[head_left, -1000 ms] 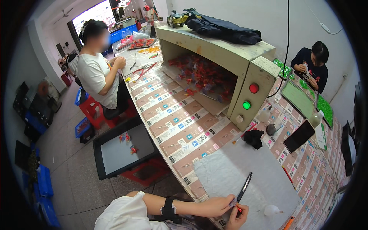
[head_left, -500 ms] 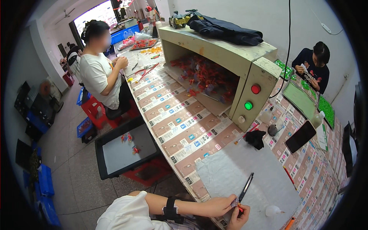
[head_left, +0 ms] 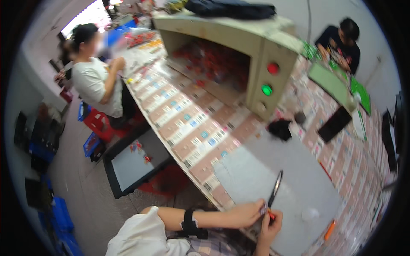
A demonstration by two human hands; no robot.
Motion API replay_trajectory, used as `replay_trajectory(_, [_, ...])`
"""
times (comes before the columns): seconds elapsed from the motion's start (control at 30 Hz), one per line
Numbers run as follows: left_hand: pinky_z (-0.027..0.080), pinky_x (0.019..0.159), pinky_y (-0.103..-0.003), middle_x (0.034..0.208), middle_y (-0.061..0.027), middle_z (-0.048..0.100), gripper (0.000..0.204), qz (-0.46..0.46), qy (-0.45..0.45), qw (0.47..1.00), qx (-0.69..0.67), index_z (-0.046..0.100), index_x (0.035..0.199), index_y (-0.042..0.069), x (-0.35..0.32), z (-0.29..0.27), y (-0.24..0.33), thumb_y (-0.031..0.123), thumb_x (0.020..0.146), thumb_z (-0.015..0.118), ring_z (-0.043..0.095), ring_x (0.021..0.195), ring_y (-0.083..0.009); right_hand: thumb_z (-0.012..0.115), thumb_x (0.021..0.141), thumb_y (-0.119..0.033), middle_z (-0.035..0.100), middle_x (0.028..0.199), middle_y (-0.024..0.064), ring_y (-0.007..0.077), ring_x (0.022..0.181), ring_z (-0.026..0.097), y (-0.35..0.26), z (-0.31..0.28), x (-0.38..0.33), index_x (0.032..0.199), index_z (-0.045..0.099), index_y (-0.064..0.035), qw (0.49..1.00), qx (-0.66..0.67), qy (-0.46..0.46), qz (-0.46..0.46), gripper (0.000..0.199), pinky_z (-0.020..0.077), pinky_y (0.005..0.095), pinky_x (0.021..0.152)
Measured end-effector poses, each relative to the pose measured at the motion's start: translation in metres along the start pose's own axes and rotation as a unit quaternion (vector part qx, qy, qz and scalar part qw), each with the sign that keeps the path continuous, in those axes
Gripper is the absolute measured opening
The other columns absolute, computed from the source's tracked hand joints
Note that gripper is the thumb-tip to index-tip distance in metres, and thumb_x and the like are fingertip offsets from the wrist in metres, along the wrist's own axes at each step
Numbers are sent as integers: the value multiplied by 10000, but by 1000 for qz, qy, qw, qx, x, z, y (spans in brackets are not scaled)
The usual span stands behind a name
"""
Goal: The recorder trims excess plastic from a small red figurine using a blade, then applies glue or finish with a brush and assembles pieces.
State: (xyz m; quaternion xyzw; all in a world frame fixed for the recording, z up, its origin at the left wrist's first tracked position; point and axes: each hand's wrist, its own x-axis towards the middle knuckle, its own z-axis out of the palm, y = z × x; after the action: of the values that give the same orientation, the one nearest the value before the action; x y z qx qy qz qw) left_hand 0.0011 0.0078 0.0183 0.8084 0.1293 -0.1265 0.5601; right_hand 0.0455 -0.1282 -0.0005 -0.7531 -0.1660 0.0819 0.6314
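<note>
Pinching a small red part (head_left: 270, 216) between left hand (head_left: 249, 212) and right hand (head_left: 270, 225), fingers closed, at near edge of grey mat (head_left: 294, 187). Bracing black tweezers (head_left: 275, 193) upright, tip angling far, apparently for fine handling over table (head_left: 188, 128).

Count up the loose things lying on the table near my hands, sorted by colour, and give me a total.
Black: 3 (the thin tool in the hands, a crumpled black cloth, a flat black slab)
Orange: 1 (a pen)
Grey: 1 (the work mat)
Total: 5
</note>
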Motion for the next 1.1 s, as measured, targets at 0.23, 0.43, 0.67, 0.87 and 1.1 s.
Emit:
replay_trajectory(0.23, [434, 652, -506, 832, -258, 579, 267, 48, 36, 998, 17, 377, 1101, 22, -3, -6, 11, 156, 887, 462, 563, 799, -442, 609, 781, 5, 554, 764, 91, 187, 685, 535, -8, -4, 6, 864, 587, -9, 1000, -18, -19, -4, 87, 422, 269, 630])
replay_trajectory(0.43, [441, 661, -470, 874, -236, 576, 245, 52, 24, 998, 1, 392, 1116, 28, -3, -7, 9, 131, 902, 450, 564, 798, -439, 622, 756, -1, 561, 769, 93, 235, 700, 544, -9, -6, 8, 864, 591, -26, 999, -29, -22, -22, 115, 419, 304, 631])
replay_trajectory(0.67, [444, 660, -446, 878, -231, 570, 236, 59, 20, 998, 1, 390, 1117, 19, -3, -9, 8, 147, 923, 433, 569, 794, -424, 622, 752, -10, 554, 769, 98, 252, 704, 541, -11, -4, 8, 870, 591, -29, 999, -26, -24, -18, 123, 415, 315, 629])
replay_trajectory(0.87, [444, 649, -431, 870, -214, 572, 224, 47, 17, 999, 2, 398, 1109, 20, -2, -10, 14, 155, 933, 427, 575, 780, -413, 622, 751, -12, 554, 762, 96, 254, 699, 541, -12, -5, 9, 870, 596, -33, 999, -27, -28, -20, 123, 413, 320, 625])
replay_trajectory(1.1, [447, 653, -425, 862, -202, 571, 219, 55, 24, 998, 4, 401, 1109, 22, -2, -8, 12, 151, 933, 426, 582, 779, -399, 620, 749, -11, 551, 765, 96, 258, 703, 538, -11, -6, 9, 873, 596, -34, 999, -30, -27, -27, 128, 413, 322, 625])
